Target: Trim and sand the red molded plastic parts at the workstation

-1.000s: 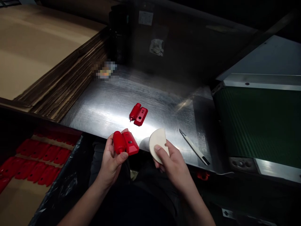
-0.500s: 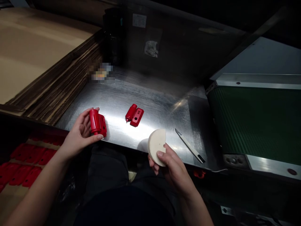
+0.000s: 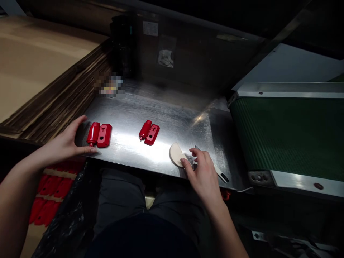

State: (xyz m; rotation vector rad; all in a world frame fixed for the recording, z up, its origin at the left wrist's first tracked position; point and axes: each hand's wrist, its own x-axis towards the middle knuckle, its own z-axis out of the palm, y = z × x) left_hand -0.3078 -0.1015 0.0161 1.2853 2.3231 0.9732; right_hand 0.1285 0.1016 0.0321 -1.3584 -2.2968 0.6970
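A red plastic part (image 3: 104, 135), made of a cylinder beside a flat plate, lies at the left of the metal table. Around its left side my left hand (image 3: 72, 139) is spread, thumb and fingers apart, holding nothing. Near the table's middle lies a similar red part (image 3: 152, 134). The cream half-round pad (image 3: 176, 154) rests on the table, with my right thumb at its right edge. My right hand (image 3: 201, 168) has its fingers apart above the white-handled knife (image 3: 220, 173), whose middle is hidden by the hand.
A stack of cardboard sheets (image 3: 45, 61) stands at the left. To the right is a green conveyor belt (image 3: 290, 136) with metal edges. More red parts (image 3: 51, 186) lie in rows below the table at lower left. A small plastic bag (image 3: 166, 58) is at the back.
My left hand has let go of the left red part, which now lies flat on the table. The cream pad has been lowered from my right hand onto the table, and those fingers have opened.
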